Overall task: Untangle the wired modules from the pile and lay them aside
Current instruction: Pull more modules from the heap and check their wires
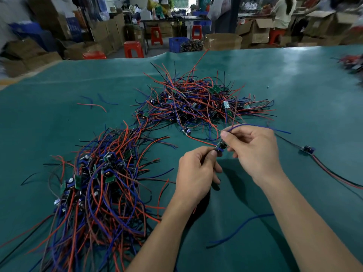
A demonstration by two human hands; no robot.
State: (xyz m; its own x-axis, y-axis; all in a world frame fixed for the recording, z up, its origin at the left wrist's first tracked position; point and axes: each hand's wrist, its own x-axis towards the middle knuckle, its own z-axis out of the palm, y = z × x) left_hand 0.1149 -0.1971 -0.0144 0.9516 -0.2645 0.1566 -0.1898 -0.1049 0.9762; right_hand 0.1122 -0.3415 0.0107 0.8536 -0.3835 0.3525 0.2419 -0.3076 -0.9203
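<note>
Both grips pinch one module (220,147): left hand (194,173) below, right hand (253,152) above; its wires trail up toward pile (196,101).

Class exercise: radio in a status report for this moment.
Left hand and right hand pinch one small wired module. Tangled red-blue wire pile beyond. Nothing blocking.

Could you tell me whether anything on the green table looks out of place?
A few loose wires lie apart left of the far pile, with no module visible on them, and a lone module sits right of the right hand.
</note>
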